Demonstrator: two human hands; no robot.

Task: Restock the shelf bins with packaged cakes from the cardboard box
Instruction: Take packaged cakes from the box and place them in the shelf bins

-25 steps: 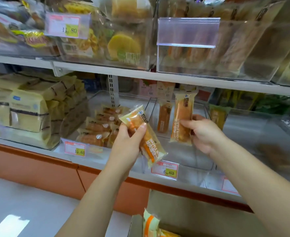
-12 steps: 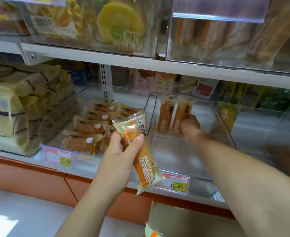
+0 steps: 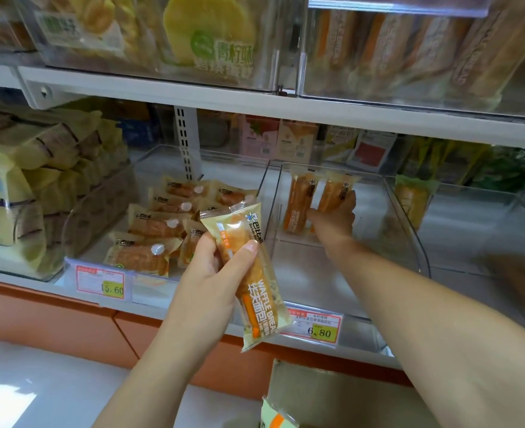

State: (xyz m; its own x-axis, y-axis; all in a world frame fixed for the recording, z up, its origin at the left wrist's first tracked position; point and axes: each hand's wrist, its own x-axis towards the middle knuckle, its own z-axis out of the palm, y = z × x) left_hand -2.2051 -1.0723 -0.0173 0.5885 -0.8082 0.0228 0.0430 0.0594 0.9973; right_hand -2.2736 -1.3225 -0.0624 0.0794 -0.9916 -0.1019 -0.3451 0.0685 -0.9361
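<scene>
My left hand grips a packaged waffle cake in a yellow and orange wrapper, held upright in front of the shelf. My right hand reaches deep into a clear shelf bin and holds a second cake packet standing against the bin's back wall. Another cake packet stands just left of it. The cardboard box sits below the shelf, with one packet poking out at its near edge.
The bin to the left holds several flat cake packets. Yellow bagged goods fill the far-left bin. Price tags hang on the shelf front. An upper shelf with full bins hangs overhead.
My right hand has carried its packet from the bin's front to the back and stood it beside the other one. The left hand still holds its cake; the view has moved closer.
</scene>
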